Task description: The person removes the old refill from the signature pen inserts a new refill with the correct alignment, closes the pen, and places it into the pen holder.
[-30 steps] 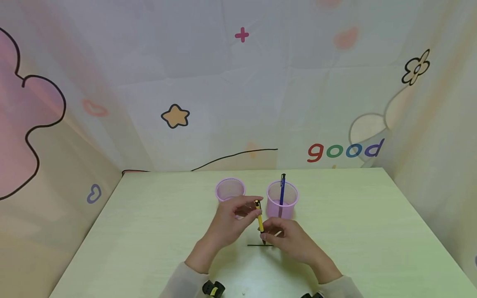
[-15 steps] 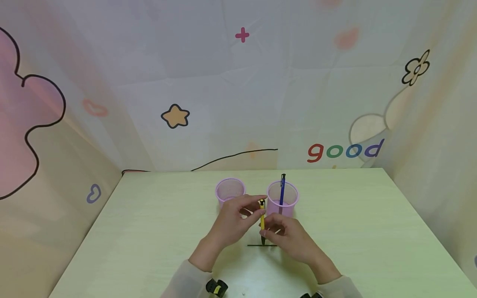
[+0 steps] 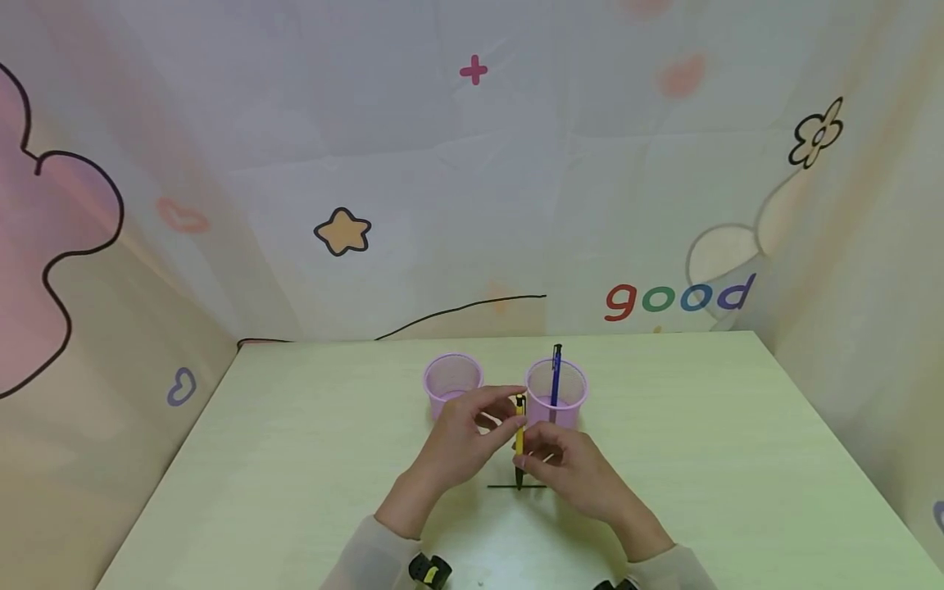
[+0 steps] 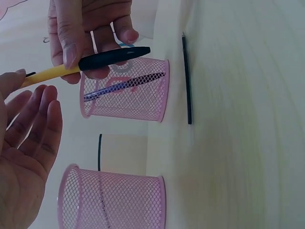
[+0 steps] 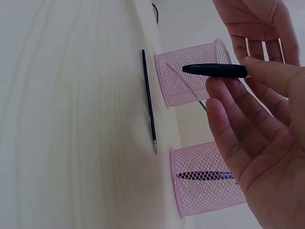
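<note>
A yellow ballpoint pen (image 3: 519, 434) with a black lower barrel is held upright between both hands in the head view. My left hand (image 3: 459, 438) pinches its upper end, thumb on the barrel and index finger by the top button. Lower down, the thumb and fingers of my right hand (image 3: 578, 471) grip it where yellow meets black. The black tip part (image 5: 214, 70) points down at the table, with no writing point showing at its end. On the table below lies a thin black pen refill (image 4: 187, 81) with a metal tip, apart from both hands.
Behind the hands stand two pink mesh pen cups. The right cup (image 3: 571, 416) contains an upright blue pen (image 3: 556, 377); the left cup (image 3: 435, 401) is partly covered by my left hand. A printed cloth (image 3: 442, 205) hangs at the table's (image 3: 701, 459) back edge.
The pen has gone from slightly tilted to nearly upright, its top shifting a little right with my left hand. My right hand has moved up slightly and keeps its grip.
</note>
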The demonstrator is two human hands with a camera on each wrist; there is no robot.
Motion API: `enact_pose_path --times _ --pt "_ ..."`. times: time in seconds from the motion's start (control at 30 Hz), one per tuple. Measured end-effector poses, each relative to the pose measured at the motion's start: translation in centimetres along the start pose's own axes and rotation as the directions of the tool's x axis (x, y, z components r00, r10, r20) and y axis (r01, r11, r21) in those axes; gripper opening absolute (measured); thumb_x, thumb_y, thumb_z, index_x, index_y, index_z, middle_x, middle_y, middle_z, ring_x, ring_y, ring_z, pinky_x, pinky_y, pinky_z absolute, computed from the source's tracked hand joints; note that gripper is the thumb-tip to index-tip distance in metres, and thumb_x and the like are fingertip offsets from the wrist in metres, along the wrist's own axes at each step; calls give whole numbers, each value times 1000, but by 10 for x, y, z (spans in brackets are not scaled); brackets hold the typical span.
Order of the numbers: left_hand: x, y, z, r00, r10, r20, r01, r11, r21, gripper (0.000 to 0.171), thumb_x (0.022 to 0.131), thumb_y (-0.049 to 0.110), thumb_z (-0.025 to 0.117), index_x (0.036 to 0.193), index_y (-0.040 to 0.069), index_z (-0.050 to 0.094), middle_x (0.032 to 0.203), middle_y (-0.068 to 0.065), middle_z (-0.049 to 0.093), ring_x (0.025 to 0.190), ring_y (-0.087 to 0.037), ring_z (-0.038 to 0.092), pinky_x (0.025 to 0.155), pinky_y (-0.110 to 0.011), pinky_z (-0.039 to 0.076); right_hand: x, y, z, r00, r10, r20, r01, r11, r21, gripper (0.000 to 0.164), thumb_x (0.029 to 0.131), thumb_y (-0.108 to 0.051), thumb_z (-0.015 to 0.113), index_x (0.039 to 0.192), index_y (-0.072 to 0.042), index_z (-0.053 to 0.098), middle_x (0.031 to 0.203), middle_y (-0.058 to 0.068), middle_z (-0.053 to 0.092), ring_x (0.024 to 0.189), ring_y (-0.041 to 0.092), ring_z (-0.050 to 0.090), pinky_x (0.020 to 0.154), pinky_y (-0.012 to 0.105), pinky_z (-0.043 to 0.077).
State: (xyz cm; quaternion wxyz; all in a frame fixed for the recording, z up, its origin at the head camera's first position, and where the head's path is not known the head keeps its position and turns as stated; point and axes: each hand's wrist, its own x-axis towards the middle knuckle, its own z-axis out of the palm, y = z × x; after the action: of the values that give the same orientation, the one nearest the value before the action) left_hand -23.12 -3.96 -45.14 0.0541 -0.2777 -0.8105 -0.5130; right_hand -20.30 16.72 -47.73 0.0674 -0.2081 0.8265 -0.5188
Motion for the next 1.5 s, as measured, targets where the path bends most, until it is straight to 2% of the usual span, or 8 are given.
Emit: enact_pose_path --times 0.2,0.27,0.4,0.53,0.77,1.0,1.2,1.5 --pt "0 -5 2 997 -74 19 75 997 -19 37 104 31 64 139 20 64 112 3 72 108 -13 67 92 -31 57 -3 -2 -4 1000 -3 -18 3 1000 -13 10 98 -22 73 105 -15 71 99 0 73 93 12 68 84 26 58" --pt "1 -9 4 995 -96 31 97 995 -32 38 105 33 62 141 20 61 119 0 70 114 -15 66 96 -34 56 -3 -1 -6 1000 -7 -29 7 1000 -17 11 98 -21 73 106 -13 71 99 -1 73 93 11 68 84 26 58" --pt "3 -16 9 992 -117 54 120 990 -72 45 104 34 63 146 17 56 134 -9 63 126 -20 61 104 -40 55 -5 3 -10 999 -18 -41 18 1000 -18 17 98 -21 73 109 -9 71 101 0 74 94 12 70 85 27 59" --pt "4 -20 15 990 -128 56 133 985 -109 51 103 32 65 148 12 52 143 -11 57 133 -26 57 111 -47 51 -8 6 -14 999 -11 -50 10 1000 -11 21 98 -21 73 111 -5 71 102 2 75 93 13 70 85 26 58" --pt "7 -28 24 985 -165 48 171 973 -158 62 101 33 68 154 10 43 153 -11 49 141 -36 50 114 -49 47 -12 10 -21 998 4 -61 -3 1000 9 19 98 -20 73 110 -5 70 100 4 75 90 14 72 83 27 59" --pt "17 -37 38 965 -255 62 261 954 -148 80 96 37 75 161 13 34 164 -8 39 148 -33 43 118 -47 43 -16 13 -29 997 42 -72 -44 999 -15 24 99 -22 72 115 -3 69 103 5 75 89 13 71 81 26 59" --pt "27 -40 48 951 -303 66 309 943 -123 92 90 34 82 163 14 30 167 -7 36 151 -33 40 121 -49 40 -16 14 -33 992 67 -106 -70 997 -20 22 98 -21 73 114 -6 70 103 3 75 88 16 72 79 26 59" --pt "35 -40 58 934 -352 60 356 929 -104 103 83 39 89 163 18 28 165 -11 38 149 -35 43 119 -53 41 -17 14 -41 987 10 -160 -15 1000 -27 21 96 -17 75 112 -5 68 103 5 74 88 10 70 77 25 59"
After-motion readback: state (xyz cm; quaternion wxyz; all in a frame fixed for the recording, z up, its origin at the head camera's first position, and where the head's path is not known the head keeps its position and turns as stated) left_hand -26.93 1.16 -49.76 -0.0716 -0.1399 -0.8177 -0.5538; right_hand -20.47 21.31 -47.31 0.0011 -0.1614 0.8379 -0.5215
